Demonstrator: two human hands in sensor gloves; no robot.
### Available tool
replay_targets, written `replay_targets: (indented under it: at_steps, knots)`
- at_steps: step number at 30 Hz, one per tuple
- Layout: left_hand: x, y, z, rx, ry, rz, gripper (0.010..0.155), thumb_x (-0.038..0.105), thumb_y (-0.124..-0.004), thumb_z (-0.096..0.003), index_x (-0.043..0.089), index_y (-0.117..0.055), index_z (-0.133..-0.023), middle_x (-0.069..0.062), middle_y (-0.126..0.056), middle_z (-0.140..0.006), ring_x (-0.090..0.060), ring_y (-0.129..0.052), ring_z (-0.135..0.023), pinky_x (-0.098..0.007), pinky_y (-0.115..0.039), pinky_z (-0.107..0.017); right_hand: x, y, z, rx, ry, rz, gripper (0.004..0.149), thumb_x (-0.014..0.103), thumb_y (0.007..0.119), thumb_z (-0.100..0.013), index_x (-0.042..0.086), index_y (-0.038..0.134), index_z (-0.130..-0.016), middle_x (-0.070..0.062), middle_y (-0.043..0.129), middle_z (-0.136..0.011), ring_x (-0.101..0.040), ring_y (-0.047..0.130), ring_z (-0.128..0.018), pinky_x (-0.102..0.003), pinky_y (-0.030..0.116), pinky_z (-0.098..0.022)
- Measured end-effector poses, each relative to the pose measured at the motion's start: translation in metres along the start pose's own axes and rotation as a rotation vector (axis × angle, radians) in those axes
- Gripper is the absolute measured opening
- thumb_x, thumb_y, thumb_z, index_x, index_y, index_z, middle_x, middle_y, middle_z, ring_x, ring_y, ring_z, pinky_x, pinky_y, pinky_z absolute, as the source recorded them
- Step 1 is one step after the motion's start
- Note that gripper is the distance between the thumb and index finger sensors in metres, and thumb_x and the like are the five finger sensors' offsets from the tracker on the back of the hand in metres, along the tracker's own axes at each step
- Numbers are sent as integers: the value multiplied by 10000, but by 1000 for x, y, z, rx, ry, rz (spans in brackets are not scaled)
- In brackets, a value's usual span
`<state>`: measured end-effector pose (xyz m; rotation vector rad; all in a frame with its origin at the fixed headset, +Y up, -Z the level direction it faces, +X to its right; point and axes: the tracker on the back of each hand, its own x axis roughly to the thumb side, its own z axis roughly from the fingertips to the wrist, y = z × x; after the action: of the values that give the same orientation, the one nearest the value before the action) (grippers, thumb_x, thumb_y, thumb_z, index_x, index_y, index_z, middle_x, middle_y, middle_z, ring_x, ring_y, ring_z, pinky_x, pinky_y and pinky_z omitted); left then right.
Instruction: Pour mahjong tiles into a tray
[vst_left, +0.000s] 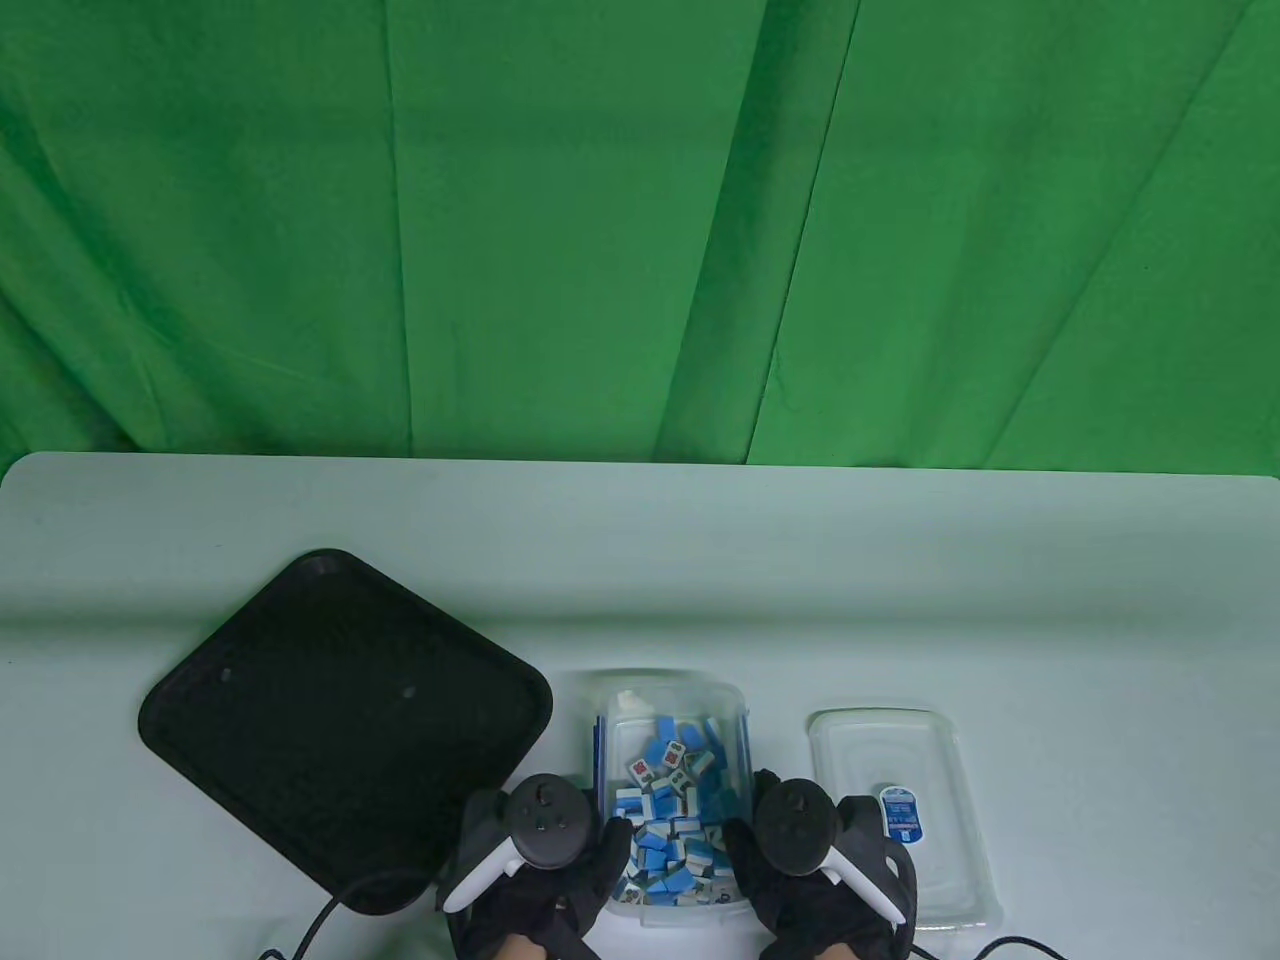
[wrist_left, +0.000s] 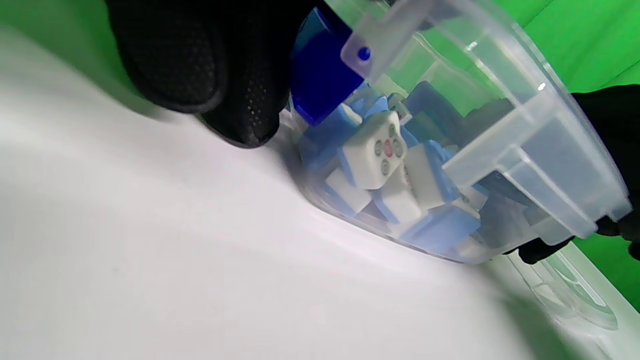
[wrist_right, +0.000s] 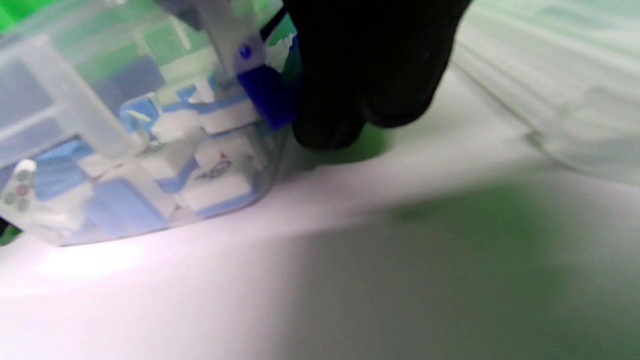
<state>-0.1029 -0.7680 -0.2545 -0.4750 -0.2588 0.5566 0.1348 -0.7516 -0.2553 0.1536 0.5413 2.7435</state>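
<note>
A: From above, where is everything?

B: The box (vst_left: 668, 790) of tiles (vst_left: 672, 810) sits at the near edge of the surface (vst_left: 900, 600), at about 6 o'clock. The black tray (vst_left: 340, 720) lies just beside it toward 9 o'clock, turned at an angle, with nothing in it that I can see. The clear lid (vst_left: 900, 815) lies flat toward 3 o'clock, apart from the box.

A: And the hands?

B: The left hand (vst_left: 540, 860) is at the box's left wall and the right hand (vst_left: 825, 850) at its right wall, each with a tracker on its back. From above the trackers hide most of the fingers.

A: Do the wrist views help?

B: Somewhat. The left wrist view shows the left hand's gloved fingers (wrist_left: 210, 65) against the box wall (wrist_left: 505, 150) beside a blue latch (wrist_left: 320, 75), their tips down near the surface. It also shows the tiles (wrist_left: 380, 150) through the clear wall, one with a five-dot face. The right wrist view shows the right hand's fingers (wrist_right: 360, 70) likewise against the box (wrist_right: 100, 115) next to its other blue latch (wrist_right: 267, 97). Both hands press the box between them; whether the fingers curl under it I cannot tell.

A: Is the box lifted?

B: In the left wrist view its bottom looks tilted, one end touching the surface. The blur prevents certainty.
</note>
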Motion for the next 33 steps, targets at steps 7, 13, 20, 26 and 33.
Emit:
replay_targets:
  at_steps: [7,13,20,26,33]
  knots:
    - [-4,-2,0,-1,-9,49,747,442,-433,-669,-155,-371,-1113,-295,-773,-976,-331,-947,-679,-459,-811,-467,0,0,0,-4,2,7,701,426,510,-719,-62,281,-1167,-251,707,-1075,-282,947,-718,-412,831,-570]
    - [-4,-3,1,0,-8,75,747,439,-431,-670,-157,-356,-1114,-302,-757,-981,-327,-946,-678,-458,-812,-465,0,1,0,-9,0,0,699,423,510,-719,-65,282,-1165,-253,709,-1071,-279,948,-718,-411,833,-570]
    - [-4,-4,0,-2,-11,89,739,418,-438,-671,-172,-352,-1108,-324,-753,-971,-324,-962,-659,-455,-822,-447,-1,2,0,-16,-9,-54,690,395,514,-718,-81,278,-1158,-267,709,-1062,-294,949,-723,-422,835,-572]
    - [-3,-2,-1,34,-19,99,726,396,-467,-666,-190,-412,-1091,-334,-819,-911,-320,-1000,-614,-444,-847,-419,-3,-1,1,-30,-27,-136,677,352,520,-717,-105,272,-1150,-306,709,-1047,-319,935,-741,-459,817,-593]
    - [3,11,11,147,-88,173,769,460,-489,-665,-155,-381,-1113,-315,-801,-927,-330,-978,-647,-450,-832,-447,-4,-19,14,-146,-78,-223,669,351,527,-715,-87,278,-1155,-309,712,-1043,-343,931,-733,-474,811,-592]
